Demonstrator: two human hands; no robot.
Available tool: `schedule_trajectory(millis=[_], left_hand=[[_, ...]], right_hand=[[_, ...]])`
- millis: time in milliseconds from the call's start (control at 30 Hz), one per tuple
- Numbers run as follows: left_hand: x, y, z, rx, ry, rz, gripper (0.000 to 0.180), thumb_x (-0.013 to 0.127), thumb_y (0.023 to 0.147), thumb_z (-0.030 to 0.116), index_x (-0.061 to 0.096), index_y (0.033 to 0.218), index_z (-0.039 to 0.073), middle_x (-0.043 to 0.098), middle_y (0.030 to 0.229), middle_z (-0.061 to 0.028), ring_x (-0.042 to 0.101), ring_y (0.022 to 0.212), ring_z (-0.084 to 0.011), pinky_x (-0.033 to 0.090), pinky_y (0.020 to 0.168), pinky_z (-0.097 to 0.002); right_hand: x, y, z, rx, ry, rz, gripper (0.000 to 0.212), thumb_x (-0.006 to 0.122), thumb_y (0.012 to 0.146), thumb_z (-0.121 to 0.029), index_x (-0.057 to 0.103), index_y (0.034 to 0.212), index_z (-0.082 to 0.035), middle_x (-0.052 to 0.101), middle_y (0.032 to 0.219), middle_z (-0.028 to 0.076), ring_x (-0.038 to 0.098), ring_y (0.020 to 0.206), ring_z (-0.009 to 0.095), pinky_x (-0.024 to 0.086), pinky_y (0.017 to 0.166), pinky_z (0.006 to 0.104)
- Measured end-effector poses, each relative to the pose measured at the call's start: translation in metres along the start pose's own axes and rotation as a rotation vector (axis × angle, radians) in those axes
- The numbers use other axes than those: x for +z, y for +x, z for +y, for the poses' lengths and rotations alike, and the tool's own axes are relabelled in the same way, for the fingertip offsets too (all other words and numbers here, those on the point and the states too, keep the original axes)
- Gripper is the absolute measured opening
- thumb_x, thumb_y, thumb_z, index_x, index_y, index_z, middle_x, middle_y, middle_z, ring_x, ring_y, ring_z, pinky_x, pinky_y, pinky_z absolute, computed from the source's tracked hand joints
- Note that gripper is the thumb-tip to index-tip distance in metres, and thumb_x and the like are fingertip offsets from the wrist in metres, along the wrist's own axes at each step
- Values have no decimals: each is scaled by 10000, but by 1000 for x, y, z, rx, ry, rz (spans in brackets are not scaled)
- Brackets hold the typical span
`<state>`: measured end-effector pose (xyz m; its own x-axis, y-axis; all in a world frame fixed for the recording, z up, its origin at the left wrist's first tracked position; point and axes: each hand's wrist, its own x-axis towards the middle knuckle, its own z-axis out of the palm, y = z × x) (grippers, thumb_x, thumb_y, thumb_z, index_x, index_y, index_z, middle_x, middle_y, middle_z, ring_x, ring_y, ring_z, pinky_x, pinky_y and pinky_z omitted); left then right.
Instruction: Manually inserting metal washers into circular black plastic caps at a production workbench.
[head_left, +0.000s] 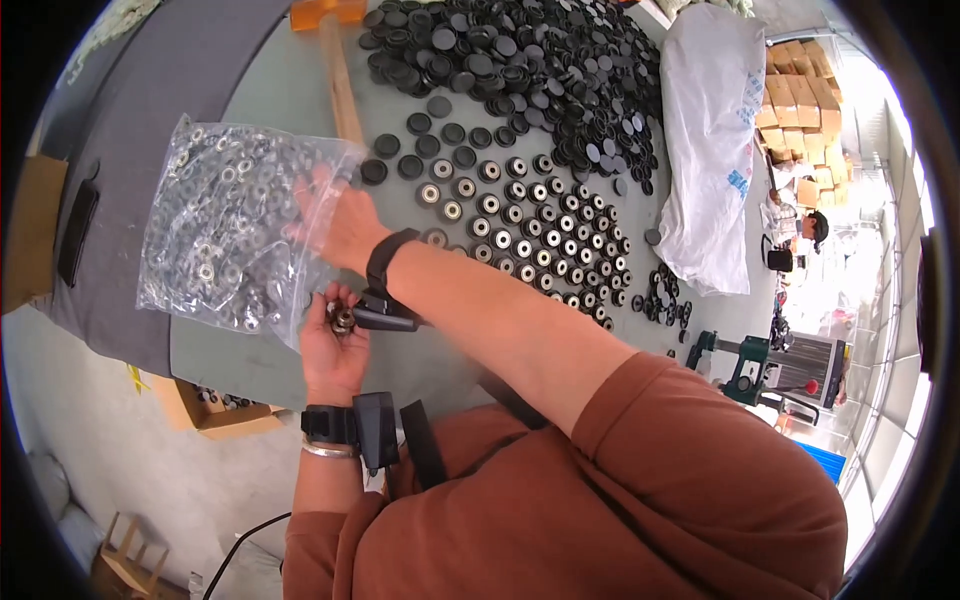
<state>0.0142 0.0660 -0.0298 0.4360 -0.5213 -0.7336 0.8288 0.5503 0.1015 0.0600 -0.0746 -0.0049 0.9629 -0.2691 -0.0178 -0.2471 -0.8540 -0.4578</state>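
A clear plastic bag (215,235) full of small metal bearings lies on the left part of the table. My right hand (345,220) reaches into its mouth, fingers apart but blurred behind the plastic; whether they touch bearings is hard to see. Just below, my left hand (333,350) is turned palm up beside the bag's lower corner, fingers curled around several metal bearings (341,319). Beyond my right forearm stand rows of black round caps with bearings set in them (520,215). Several plain black caps (427,146) lie close to the bag.
A big heap of black caps (520,60) covers the far table. A hammer (338,80) lies left of it, a white sack (708,140) right. A green press (745,365) stands at right; an open carton (225,410) sits below the table's left edge. Another person (805,225) is far off.
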Motion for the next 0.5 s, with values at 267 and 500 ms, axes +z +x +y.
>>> schedule_trajectory(millis=[267,500], left_hand=[[1,2,-1,-17,-6,-28,288,397,910,255,521,982,5,566,939,-102,549,884,-225,466,803,-343],[24,6,-4,-87,1,-149,325,347,922,263,467,1067,-2,530,1034,-110,523,969,-240,433,864,-387]], right_hand=[[-10,2,5,64,50,-179,387,556,728,-292,516,1066,-110,488,1028,220,555,828,353,467,694,412],[-7,-22,29,4,382,46,152,610,657,-226,628,702,-83,555,799,173,567,730,319,474,661,378]])
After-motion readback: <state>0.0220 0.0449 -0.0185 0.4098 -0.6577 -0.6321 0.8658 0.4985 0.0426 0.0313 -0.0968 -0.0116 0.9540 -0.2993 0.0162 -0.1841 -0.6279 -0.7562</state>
